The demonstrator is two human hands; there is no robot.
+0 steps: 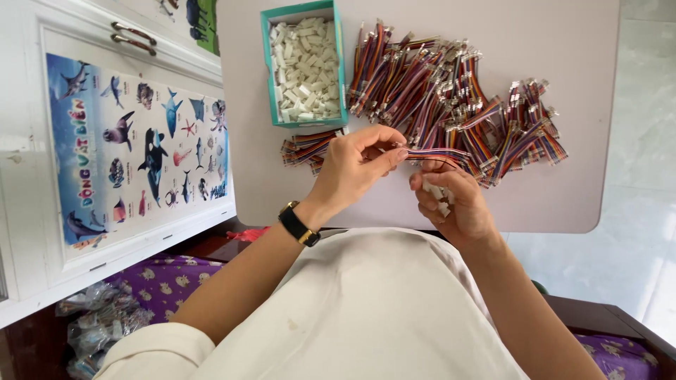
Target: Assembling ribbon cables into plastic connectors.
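Observation:
My left hand, with a black wristwatch, pinches one end of a short multicoloured ribbon cable over the small pale table. My right hand sits just below the cable's other end and cups several small white plastic connectors in its palm, fingers curled around them. A large heap of the same coloured cables lies just beyond both hands. A teal box full of white connectors stands at the table's far left.
A small stack of cables lies below the teal box. A white cabinet door with a sea-animal poster stands to the left. Purple patterned fabric and clear bags lie low on the left. Pale tiled floor is at right.

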